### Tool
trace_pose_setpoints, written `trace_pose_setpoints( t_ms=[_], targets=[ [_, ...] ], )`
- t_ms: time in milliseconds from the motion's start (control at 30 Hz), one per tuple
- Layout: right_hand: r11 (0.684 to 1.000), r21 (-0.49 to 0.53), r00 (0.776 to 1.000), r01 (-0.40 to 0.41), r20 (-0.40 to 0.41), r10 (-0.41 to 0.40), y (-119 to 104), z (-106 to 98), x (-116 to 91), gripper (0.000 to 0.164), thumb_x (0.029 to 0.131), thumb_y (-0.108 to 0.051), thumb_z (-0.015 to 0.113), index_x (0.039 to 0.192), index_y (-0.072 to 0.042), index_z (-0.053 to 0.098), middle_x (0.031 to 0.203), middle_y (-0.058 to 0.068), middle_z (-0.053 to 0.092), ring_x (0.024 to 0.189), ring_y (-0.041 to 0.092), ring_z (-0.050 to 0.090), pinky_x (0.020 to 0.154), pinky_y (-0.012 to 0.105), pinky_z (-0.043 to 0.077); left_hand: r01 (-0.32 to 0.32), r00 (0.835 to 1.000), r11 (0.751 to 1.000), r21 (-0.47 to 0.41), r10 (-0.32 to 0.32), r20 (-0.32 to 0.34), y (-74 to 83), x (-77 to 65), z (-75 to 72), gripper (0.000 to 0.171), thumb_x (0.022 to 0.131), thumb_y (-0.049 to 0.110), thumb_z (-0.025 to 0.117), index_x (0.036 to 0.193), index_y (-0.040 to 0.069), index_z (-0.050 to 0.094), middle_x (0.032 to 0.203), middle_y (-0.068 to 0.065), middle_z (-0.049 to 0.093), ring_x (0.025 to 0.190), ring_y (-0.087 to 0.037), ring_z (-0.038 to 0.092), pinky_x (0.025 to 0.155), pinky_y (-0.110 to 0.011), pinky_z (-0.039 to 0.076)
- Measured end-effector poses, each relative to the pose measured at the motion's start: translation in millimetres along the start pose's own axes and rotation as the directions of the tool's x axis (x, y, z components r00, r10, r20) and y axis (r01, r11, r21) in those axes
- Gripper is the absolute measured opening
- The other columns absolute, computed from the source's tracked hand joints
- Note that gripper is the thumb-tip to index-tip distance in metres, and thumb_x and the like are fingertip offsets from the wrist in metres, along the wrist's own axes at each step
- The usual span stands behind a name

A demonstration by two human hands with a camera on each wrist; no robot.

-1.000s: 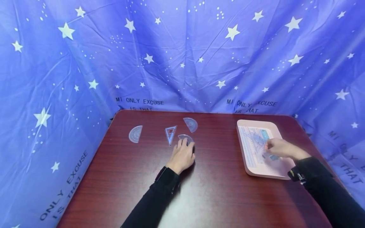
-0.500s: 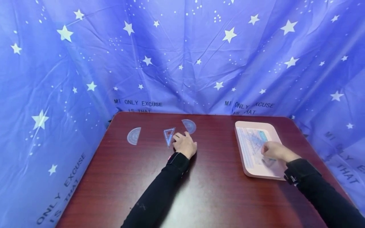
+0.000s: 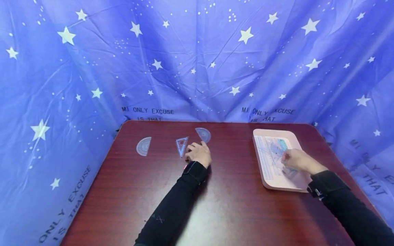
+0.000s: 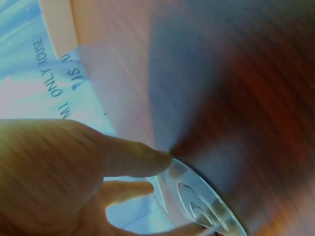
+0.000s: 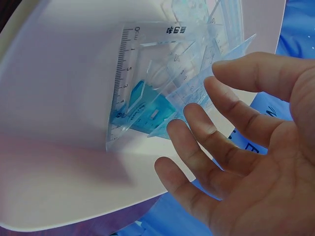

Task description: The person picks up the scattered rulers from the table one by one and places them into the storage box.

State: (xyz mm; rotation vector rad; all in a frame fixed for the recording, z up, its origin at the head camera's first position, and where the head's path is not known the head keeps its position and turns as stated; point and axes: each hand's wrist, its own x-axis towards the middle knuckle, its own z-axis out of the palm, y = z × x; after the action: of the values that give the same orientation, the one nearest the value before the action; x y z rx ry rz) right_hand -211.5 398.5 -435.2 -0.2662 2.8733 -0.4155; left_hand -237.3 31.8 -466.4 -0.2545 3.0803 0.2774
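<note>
My left hand (image 3: 199, 154) reaches over the table's far middle. In the left wrist view, its thumb and fingers grip the edge of a clear protractor (image 4: 199, 199), tilted up off the wood; the hand hides it in the head view. My right hand (image 3: 298, 160) is over the pale pink tray (image 3: 267, 186). In the right wrist view, its thumb and index finger pinch a clear set square (image 5: 194, 88), while the other fingers are spread. Below it lies another clear set square (image 5: 118, 73) with a printed scale, and a teal piece (image 5: 150, 110).
A blue-edged set square (image 3: 181, 147) lies just left of my left hand. One protractor (image 3: 203, 134) rests behind that hand, another protractor (image 3: 143, 146) farther left. Clear rulers (image 3: 264, 160) line the tray's left side. A starry blue curtain (image 3: 191, 51) encloses the dark red table (image 3: 129, 205).
My left hand has shifted slightly and turned over the near protractor, which is now hidden beneath it in the head view. My right hand stays over the tray, moving only a little.
</note>
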Motion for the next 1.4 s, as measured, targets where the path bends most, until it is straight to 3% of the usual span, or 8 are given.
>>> trace_pose_setpoints(
  t_ms=[100, 267, 367, 633, 833, 1100, 1300, 1400],
  targets=[
    [1.000, 0.006, 1.000, -0.008, 0.012, 0.007, 0, -1, -1, 0.014, 0.091, -0.010, 0.073, 0.090, 0.001, 0.065, 0.086, 0.015, 0.067, 0.080, 0.030, 0.061, 0.074, 0.038, 0.050, -0.052, 0.997, 0.998, -0.027, 0.054, 0.059, -6.1, 3.9, -4.6, 0.056, 0.106, 0.017, 0.057, 0.161, 0.009, 0.047, 0.138, -0.036, 0.056, 0.117, -0.053, 0.057, 0.078, -0.066, 0.058],
    [1.000, -0.002, 1.000, -0.008, 0.010, 0.008, -2, -2, -3, 0.015, 0.091, -0.011, 0.074, 0.091, 0.002, 0.065, 0.087, 0.015, 0.066, 0.081, 0.030, 0.061, 0.076, 0.040, 0.050, -0.115, 0.987, 0.992, -0.059, 0.121, 0.108, -19.0, 11.7, -6.8, 0.051, 0.097, 0.014, 0.069, 0.142, -0.005, 0.056, 0.137, -0.029, 0.055, 0.122, -0.049, 0.054, 0.080, -0.068, 0.058],
    [1.000, -0.010, 1.000, -0.012, -0.003, 0.012, -4, -4, -5, 0.015, 0.090, -0.011, 0.074, 0.092, 0.002, 0.066, 0.088, 0.016, 0.067, 0.083, 0.032, 0.062, 0.078, 0.044, 0.052, -0.151, 0.979, 0.987, -0.061, 0.158, 0.127, -26.3, 11.9, -8.5, 0.050, 0.092, 0.016, 0.078, 0.134, -0.004, 0.062, 0.135, -0.025, 0.054, 0.125, -0.045, 0.052, 0.084, -0.066, 0.057],
    [0.999, -0.004, 0.997, 0.044, -0.062, -0.045, -26, -17, -10, 0.020, 0.085, -0.009, 0.075, 0.100, 0.004, 0.070, 0.098, 0.024, 0.073, 0.087, 0.036, 0.066, 0.085, 0.057, 0.056, -0.202, 0.964, 0.971, -0.130, 0.220, 0.151, -32.0, 6.9, -17.5, 0.077, 0.076, 0.031, 0.096, 0.135, -0.002, 0.060, 0.136, -0.019, 0.054, 0.134, -0.040, 0.049, 0.096, -0.068, 0.054],
    [0.989, -0.012, 0.976, 0.145, -0.163, -0.145, -63, -20, -16, 0.026, 0.088, -0.008, 0.075, 0.106, 0.009, 0.068, 0.108, 0.035, 0.072, 0.107, 0.055, 0.068, 0.097, 0.068, 0.053, -0.280, 0.953, 0.944, -0.175, 0.295, 0.064, -32.3, -7.0, -31.9, 0.082, 0.080, 0.037, 0.093, 0.144, 0.000, 0.057, 0.141, -0.019, 0.054, 0.135, -0.038, 0.049, 0.104, -0.062, 0.051],
    [0.975, 0.016, 0.942, 0.220, -0.264, -0.208, -117, -9, -30, 0.030, 0.094, -0.010, 0.073, 0.117, 0.008, 0.067, 0.113, 0.028, 0.070, 0.107, 0.047, 0.068, 0.093, 0.062, 0.056, -0.398, 0.917, 0.888, -0.230, 0.392, -0.073, -26.2, -37.3, -52.6, 0.076, 0.078, 0.031, 0.085, 0.146, 0.005, 0.060, 0.146, -0.015, 0.056, 0.133, -0.034, 0.050, 0.102, -0.056, 0.047],
    [0.959, 0.145, 0.933, 0.246, -0.304, -0.193, -144, 3, -39, 0.038, 0.100, -0.013, 0.070, 0.130, 0.010, 0.063, 0.123, 0.030, 0.069, 0.109, 0.044, 0.070, 0.091, 0.059, 0.058, -0.506, 0.862, 0.826, -0.249, 0.474, -0.178, -16.2, -62.0, -57.4, 0.076, 0.077, 0.029, 0.082, 0.147, 0.008, 0.060, 0.137, -0.011, 0.060, 0.127, -0.030, 0.053, 0.098, -0.049, 0.047],
    [0.932, 0.242, 0.926, 0.272, -0.331, -0.184, -153, 13, -42, 0.040, 0.104, -0.012, 0.066, 0.137, 0.010, 0.060, 0.128, 0.030, 0.069, 0.109, 0.042, 0.072, 0.091, 0.054, 0.060, -0.557, 0.830, 0.789, -0.261, 0.519, -0.204, -11.1, -73.0, -59.4, 0.077, 0.078, 0.029, 0.081, 0.149, 0.010, 0.058, 0.138, -0.008, 0.060, 0.126, -0.027, 0.054, 0.099, -0.045, 0.047]
  ],
)
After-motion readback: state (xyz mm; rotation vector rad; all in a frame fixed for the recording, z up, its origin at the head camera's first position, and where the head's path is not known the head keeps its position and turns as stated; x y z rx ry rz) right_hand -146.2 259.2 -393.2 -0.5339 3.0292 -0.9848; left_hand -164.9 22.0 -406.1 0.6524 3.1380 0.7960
